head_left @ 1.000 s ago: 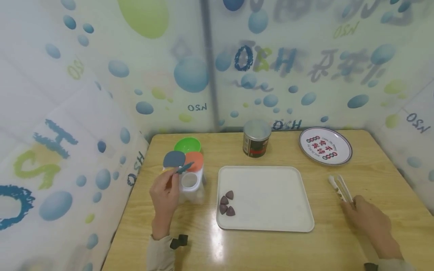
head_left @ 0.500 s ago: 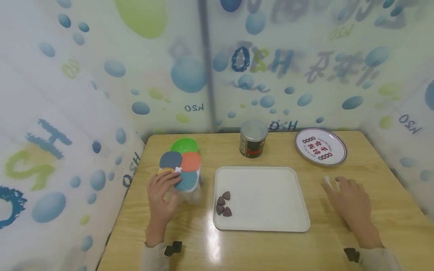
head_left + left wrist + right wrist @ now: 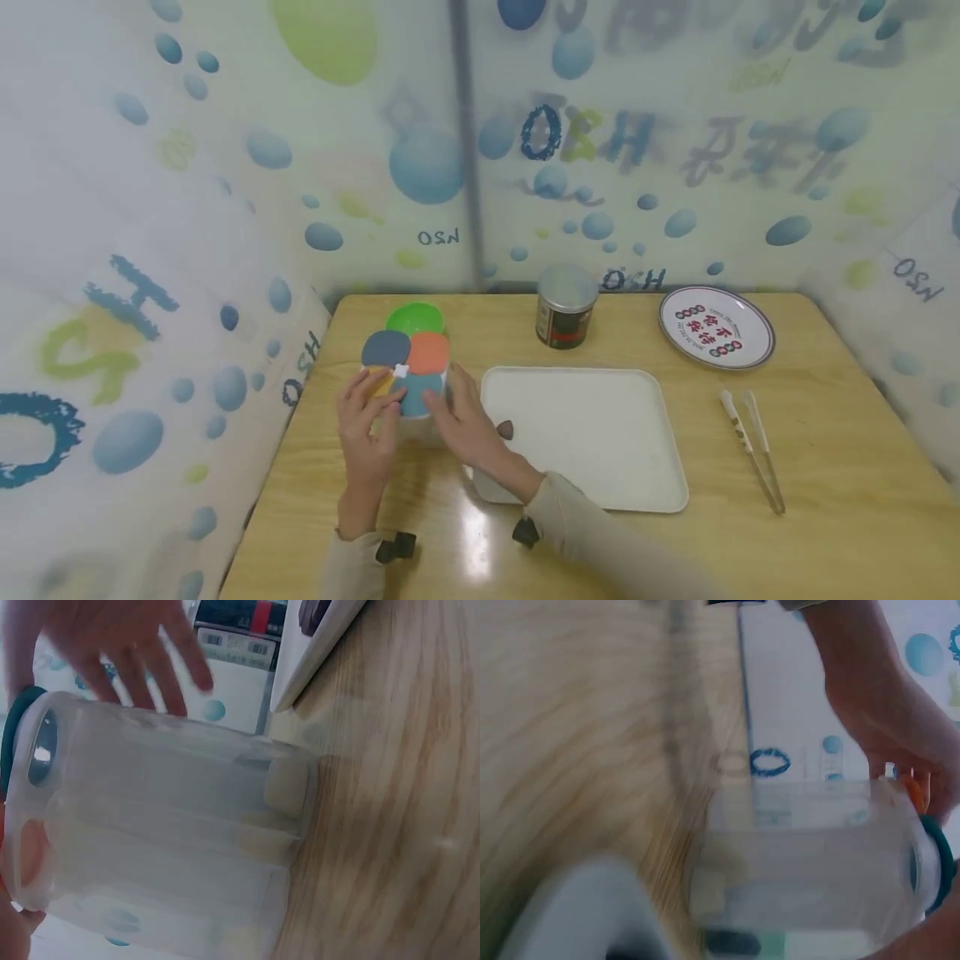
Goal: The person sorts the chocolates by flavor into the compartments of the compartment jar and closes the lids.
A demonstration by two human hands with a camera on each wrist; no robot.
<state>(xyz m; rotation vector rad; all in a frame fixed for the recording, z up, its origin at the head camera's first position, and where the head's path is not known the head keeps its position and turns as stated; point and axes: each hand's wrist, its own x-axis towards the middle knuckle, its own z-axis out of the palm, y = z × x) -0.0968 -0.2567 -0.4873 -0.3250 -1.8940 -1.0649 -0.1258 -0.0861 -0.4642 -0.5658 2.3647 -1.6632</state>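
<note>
i see the container (image 3: 172, 780) on the counter (image 3: 847, 400), beside the tray (image 3: 592, 454). right hand (image 3: 468, 425) fingers spread apart; left hand (image 3: 367, 429) at the lid, clamping can't tell. uneven pressing could tip it.

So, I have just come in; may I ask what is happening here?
Someone is handling a clear box with pale pieces at its bottom. The left hand touches its lids, and the right hand touches the teal lid, which lies down; I cannot tell if it is sealed. The tongs lie right of the tray.
</note>
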